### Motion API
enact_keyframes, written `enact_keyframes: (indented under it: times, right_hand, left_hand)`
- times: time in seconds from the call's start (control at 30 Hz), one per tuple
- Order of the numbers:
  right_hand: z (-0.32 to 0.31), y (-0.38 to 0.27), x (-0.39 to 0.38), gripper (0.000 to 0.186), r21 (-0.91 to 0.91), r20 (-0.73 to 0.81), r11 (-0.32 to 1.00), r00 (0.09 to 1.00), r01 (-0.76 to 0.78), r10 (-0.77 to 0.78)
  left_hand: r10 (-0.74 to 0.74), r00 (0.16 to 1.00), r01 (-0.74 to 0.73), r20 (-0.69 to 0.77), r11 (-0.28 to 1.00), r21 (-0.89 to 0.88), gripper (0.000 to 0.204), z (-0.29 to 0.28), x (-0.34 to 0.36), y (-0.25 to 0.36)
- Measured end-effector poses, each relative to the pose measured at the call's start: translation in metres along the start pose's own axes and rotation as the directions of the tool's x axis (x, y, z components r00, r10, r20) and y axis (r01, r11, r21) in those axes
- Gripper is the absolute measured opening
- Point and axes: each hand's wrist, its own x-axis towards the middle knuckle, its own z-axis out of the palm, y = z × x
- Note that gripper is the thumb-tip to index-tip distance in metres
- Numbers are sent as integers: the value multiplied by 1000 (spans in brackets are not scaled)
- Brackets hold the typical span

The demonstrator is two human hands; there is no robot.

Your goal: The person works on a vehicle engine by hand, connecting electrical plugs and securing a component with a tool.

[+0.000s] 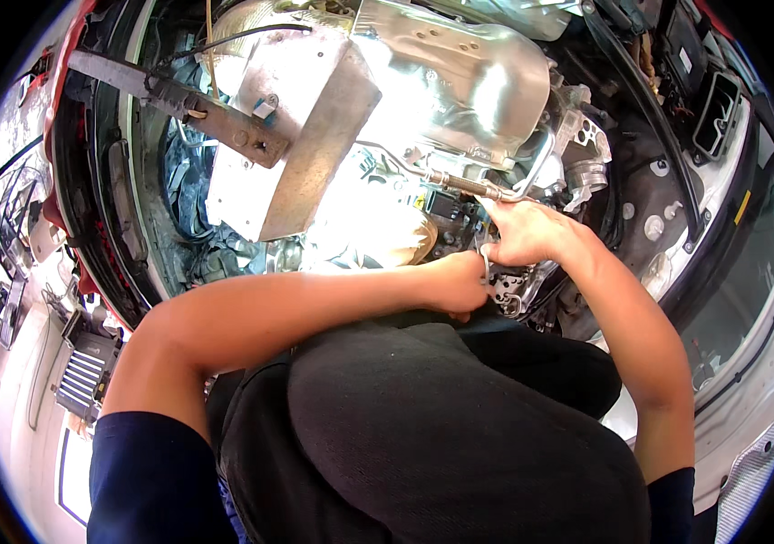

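Observation:
My left hand (461, 285) is closed in a fist low over the engine bay. A slim silver metal tool (485, 260), possibly a wrench, sticks up out of it; most of it is hidden. Just to its right, my right hand (529, 232) has thumb and forefinger apart. That thumb comes close to the silver tool, while the forefinger reaches up to a metal pipe with a braided section (464, 184); the other fingers are hidden. Below both hands lies a metal part with holes (508, 296). A small black connector (442, 205) sits left of the right hand.
A shiny heat shield (459, 77) fills the far middle, in strong glare. Left of it, a bent metal plate (319, 145) meets a rusty bar (237, 131). A black strut (645, 109) runs down the right side. Black cloth (441, 426) covers the near middle.

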Motion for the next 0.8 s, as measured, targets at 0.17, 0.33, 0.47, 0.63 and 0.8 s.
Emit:
enact_keyframes:
  times: [0.17,0.33,0.47,0.63,0.8]
  right_hand:
    - [1,-4,-3,49,12,-71,1000,997,-23,23]
    - [26,12,16,70,-46,-38,999,999,-1,0]
    - [26,8,17,71,-56,-24,998,1000,-16,14]
    - [24,0,12,28,-45,-254,997,965,59,-68]
    - [30,4,16,40,-20,-100,999,994,-35,33]
  left_hand:
    - [149,944,-24,-294,921,389,36,4,7,-4]
    - [167,873,31,-458,918,395,33,-8,-7,-18]
    - [225,849,19,-479,892,452,33,-7,-8,-21]
    - [230,855,-15,-464,907,421,30,-11,-7,-25]
    - [256,840,-45,-478,912,409,28,-8,-5,-22]
